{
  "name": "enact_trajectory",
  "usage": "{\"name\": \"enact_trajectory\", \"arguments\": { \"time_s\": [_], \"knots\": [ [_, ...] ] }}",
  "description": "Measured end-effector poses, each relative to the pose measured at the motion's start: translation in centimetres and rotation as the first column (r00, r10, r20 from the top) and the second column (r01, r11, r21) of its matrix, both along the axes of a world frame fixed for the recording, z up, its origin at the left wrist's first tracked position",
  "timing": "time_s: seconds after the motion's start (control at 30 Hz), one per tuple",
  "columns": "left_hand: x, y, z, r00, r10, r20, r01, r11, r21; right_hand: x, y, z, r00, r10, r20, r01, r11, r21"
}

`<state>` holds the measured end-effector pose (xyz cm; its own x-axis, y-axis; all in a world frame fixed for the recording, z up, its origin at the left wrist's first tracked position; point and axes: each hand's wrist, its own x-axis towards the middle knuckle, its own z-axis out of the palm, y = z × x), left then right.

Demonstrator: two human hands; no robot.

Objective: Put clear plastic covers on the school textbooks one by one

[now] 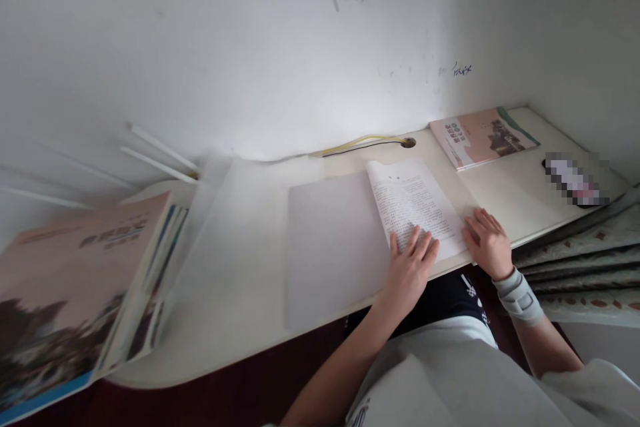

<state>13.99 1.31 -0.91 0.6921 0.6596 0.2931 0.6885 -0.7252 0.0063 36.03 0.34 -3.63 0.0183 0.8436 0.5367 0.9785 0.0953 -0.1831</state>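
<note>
A white printed page [415, 200] covered in small lines of text lies on the desk in front of me, its far left corner slightly curled. My left hand [411, 263] rests on the page's near part with its fingers spread. Beside the page's near right corner, my right hand [487, 240] lies on the desk edge, fingers extended and fingertips close to the paper. A grey band [519, 295] wraps the right wrist. Left of the printed page is a blank pale grey sheet [335, 240]; whether the two are joined I cannot tell.
A pink-covered book [483, 137] lies at the back right, near a dark phone [575, 180], partly pixelated. Several stacked books [85, 293] stand at the left end of the desk [240, 267]. Cables [365, 141] run along the wall into a hole. A patterned curtain [585, 260] hangs at right.
</note>
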Motion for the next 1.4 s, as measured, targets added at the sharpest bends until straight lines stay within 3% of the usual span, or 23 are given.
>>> {"name": "enact_trajectory", "arguments": {
  "time_s": [0.37,0.9,1.07,1.4],
  "knots": [
    [0.4,0.4,1.1,0.999,-0.051,-0.009,0.050,0.996,-0.076,0.1,0.0,-0.2,1.000,-0.004,0.017,0.004,1.000,0.004],
    [1.2,1.0,0.7,0.994,-0.099,-0.047,0.095,0.992,-0.079,0.9,0.0,-0.3,0.998,0.043,-0.053,-0.044,0.999,-0.020],
    [1.2,1.0,0.8,0.993,-0.110,-0.032,0.107,0.990,-0.087,1.7,0.2,-0.5,0.999,-0.018,-0.050,0.015,0.998,-0.061],
    [2.6,1.6,-0.5,0.992,-0.124,-0.005,0.123,0.991,-0.056,1.9,0.3,-0.5,1.000,-0.002,-0.029,0.000,0.997,-0.071]
  ]
}}
